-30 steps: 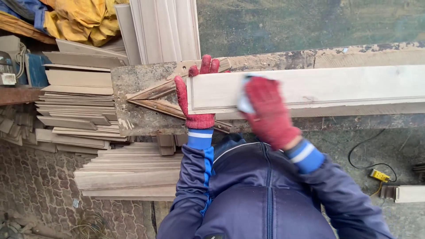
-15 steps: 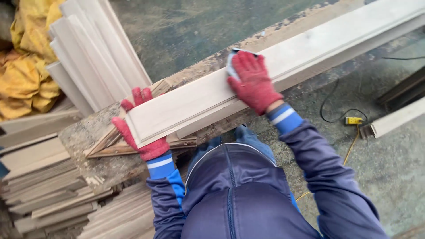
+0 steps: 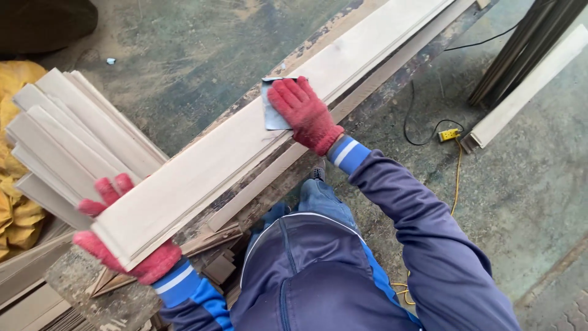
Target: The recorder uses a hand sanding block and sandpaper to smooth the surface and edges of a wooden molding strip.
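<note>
Now sanding long board (image 3: 245, 141) on table (image 3: 79, 285).
Left hand (image 3: 125, 245) fingers clamping board end; right hand (image 3: 303, 113) fingers flat, together, pressing sandpaper (image 3: 272, 113).

Soft, even daylight fills the scene, with no glare and only faint shadows under the long board (image 3: 245, 141) and beside the worktop (image 3: 79, 282). The picture is fairly sharp in the middle; straight lines bend slightly toward the edges, and corners look softer.
</note>
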